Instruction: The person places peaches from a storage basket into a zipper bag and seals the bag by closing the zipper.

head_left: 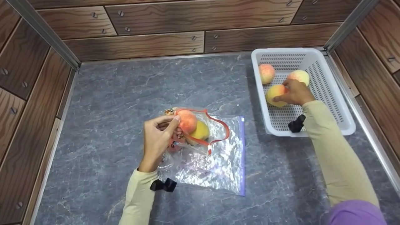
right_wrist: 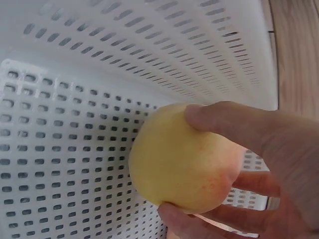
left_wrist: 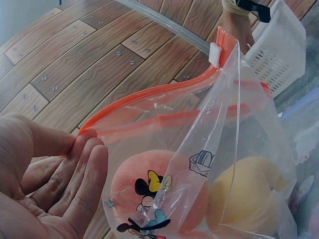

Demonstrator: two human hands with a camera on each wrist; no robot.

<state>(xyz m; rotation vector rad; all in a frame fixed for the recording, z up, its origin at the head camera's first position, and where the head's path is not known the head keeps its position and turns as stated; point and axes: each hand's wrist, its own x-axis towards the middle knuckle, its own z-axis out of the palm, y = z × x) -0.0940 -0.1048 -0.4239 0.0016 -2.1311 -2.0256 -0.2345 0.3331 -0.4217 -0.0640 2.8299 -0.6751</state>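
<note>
My left hand (head_left: 157, 134) pinches the orange zip edge (left_wrist: 149, 94) of a clear zip bag with cartoon prints, its mouth spread wide. Inside the bag sit a pinkish-orange peach (head_left: 187, 121) and a yellow fruit (head_left: 200, 130), side by side. Over in the white slotted basket (head_left: 340, 109), my right hand (head_left: 298, 93) grips a yellow peach with a red blush (right_wrist: 179, 159), thumb on one side and fingers around the other. Two more peaches lie in the basket, one by the left wall (head_left: 266, 74) and another pale peach (head_left: 299, 76) behind the hand.
A larger clear bag with a purple zip strip (head_left: 242, 156) lies flat under and right of the orange-edged bag. The grey marble-patterned tabletop (head_left: 118, 93) is bounded by wood-patterned walls (head_left: 156, 18) and metal rails. The basket stands in the far right corner.
</note>
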